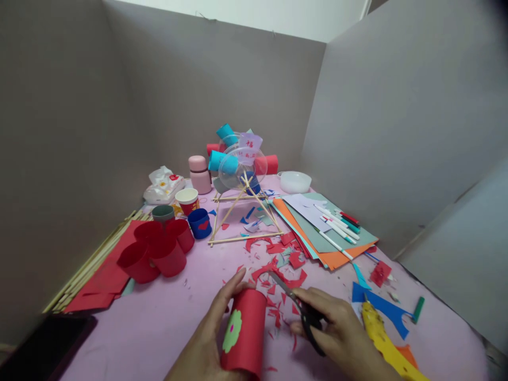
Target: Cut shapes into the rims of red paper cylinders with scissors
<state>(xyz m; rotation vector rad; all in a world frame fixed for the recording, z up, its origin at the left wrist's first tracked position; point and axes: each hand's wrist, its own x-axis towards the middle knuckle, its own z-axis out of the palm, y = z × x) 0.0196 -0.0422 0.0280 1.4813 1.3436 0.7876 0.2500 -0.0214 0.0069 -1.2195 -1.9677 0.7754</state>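
At the front of the pink table, my left hand [216, 323] is wrapped round a red paper tube [252, 330]. A green paper flower [233, 330] with a pink centre is stuck on the tube's side. My right hand [337, 323] grips black-handled scissors [286, 289] to the right of the tube, their blades pointing away to the upper left and apart from it. Red paper scraps [278, 272] lie around and beyond the blades. Farther back stands a wheel [243, 168] of clear discs with coloured paper tubes, on a stick frame [228, 216].
At left are red paper cups [169, 256], a blue cup [199, 225], sticks [91, 259] and a dark phone-like slab [43, 346]. At right lie coloured sheets [333, 259] with markers [337, 230], a yellow tool [383, 338] and blue paper [387, 309]. Grey panels enclose the table.
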